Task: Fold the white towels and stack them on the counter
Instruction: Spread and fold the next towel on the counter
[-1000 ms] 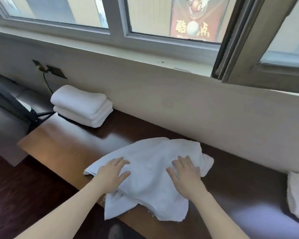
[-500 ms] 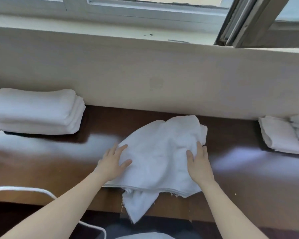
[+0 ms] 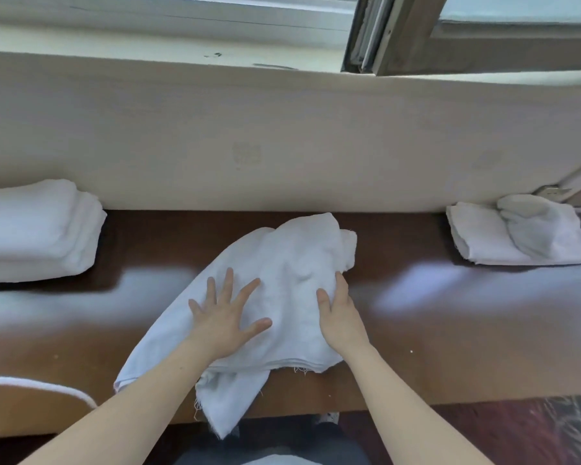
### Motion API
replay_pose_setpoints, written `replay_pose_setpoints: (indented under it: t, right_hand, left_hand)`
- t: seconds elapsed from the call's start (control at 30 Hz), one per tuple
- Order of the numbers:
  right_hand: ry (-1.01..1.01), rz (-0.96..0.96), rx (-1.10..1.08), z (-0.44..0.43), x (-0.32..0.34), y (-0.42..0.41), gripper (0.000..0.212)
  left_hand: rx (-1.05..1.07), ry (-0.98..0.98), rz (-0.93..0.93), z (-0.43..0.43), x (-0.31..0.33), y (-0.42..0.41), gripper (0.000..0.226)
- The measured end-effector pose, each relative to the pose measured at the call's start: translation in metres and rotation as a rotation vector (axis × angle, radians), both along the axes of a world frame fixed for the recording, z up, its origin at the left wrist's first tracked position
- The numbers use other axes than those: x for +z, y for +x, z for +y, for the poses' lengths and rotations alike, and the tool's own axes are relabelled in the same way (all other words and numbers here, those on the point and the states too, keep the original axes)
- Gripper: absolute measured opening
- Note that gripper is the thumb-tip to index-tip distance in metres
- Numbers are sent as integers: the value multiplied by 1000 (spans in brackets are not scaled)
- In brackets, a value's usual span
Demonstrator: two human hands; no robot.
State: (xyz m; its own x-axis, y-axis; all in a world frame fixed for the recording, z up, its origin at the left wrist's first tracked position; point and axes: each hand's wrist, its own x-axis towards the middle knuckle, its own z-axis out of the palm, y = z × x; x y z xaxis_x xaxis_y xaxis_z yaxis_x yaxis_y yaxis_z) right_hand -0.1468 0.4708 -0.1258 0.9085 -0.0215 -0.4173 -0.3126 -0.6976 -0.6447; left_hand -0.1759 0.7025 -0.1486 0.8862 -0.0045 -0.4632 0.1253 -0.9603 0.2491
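Left hand [image 3: 227, 317] lies flat on the white towel [image 3: 289, 263], palm down, its fingers [image 3: 229, 283] spread wide and straight, the thumb reaching out to the right. Right hand [image 3: 339, 313] rests on the right edge of the same towel with its fingers straight and close together, pointing toward the wall [image 3: 282, 129], the thumb lying on top of the cloth. This towel is half-folded and rumpled in the middle of the dark wooden counter [image 3: 450, 330]. Its far end is bunched up near the wall, several layered edges show along its near side, and a frayed corner hangs down over the counter's front edge. At the far left of the counter sits a neat stack of folded towels [image 3: 31, 229], well apart from the hands. At the far right a loose pile of white towels [image 3: 517, 233] lies against the wall, just below a wall socket [image 3: 557, 191]. Above the wall runs a pale window sill [image 3: 148, 35] with a grey window frame [image 3: 399, 31] standing on it.
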Motion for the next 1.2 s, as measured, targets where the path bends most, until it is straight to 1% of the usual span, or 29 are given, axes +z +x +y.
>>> replay_pose_setpoints:
  t: [0.13, 0.23, 0.3, 0.4, 0.5, 0.57, 0.63, 0.7, 0.77, 0.87, 0.9, 0.97, 1.03, 1.07, 1.13, 1.2]
  right_hand:
    - [112, -39, -64, -7, -4, -3, 60]
    - [139, -18, -218, -11, -9, -5, 57]
    - [183, 14, -331, -17, -13, -5, 50]
    - [192, 83, -402, -23, -22, -5, 43]
    - [229, 116, -483, -31, -33, -6, 44]
    - [235, 153, -478, -33, -38, -3, 47]
    - [242, 191, -436, -35, -43, -1, 51]
    - [237, 195, -405, -35, -46, -1, 53]
    - [210, 185, -394, -33, -48, -1, 54]
    - [88, 155, -290, -29, -50, -2, 53]
    - [85, 155, -280, -27, -51, -3, 53]
    - [149, 151, -316, -24, -55, -6, 52]
    - [224, 128, -390, -23, -56, -8, 52]
    - [239, 114, -410, -24, -55, -9, 52]
    - [203, 72, -412, -26, -51, -10, 52]
    - [122, -2, -412, -35, -45, -10, 55]
  left_hand:
    - [-46, -88, -79, -39, 16, 36, 84]
    - [-132, -132, -188, -70, 31, 74, 80]
    - [-223, -121, -264, -94, 39, 101, 76]
    - [-402, -10, -276, -129, 45, 135, 76]
    - [-630, 173, -268, -159, 36, 161, 83]
    - [-729, 296, -237, -171, 25, 173, 91]
    - [-776, 387, -214, -182, 13, 183, 97]
    - [-787, 442, -208, -187, 6, 190, 99]
    - [-759, 481, -233, -190, 0, 196, 95]
    - [-684, 526, -246, -190, -8, 200, 92]
    - [-667, 538, -239, -189, -10, 200, 94]
    - [-632, 537, -234, -186, -13, 203, 97]
    - [-581, 488, -210, -182, -15, 207, 92]
    - [-556, 438, -201, -181, -15, 209, 84]
    - [-546, 328, -193, -175, -15, 211, 61]
    - [-521, 181, -241, -172, -16, 211, 49]
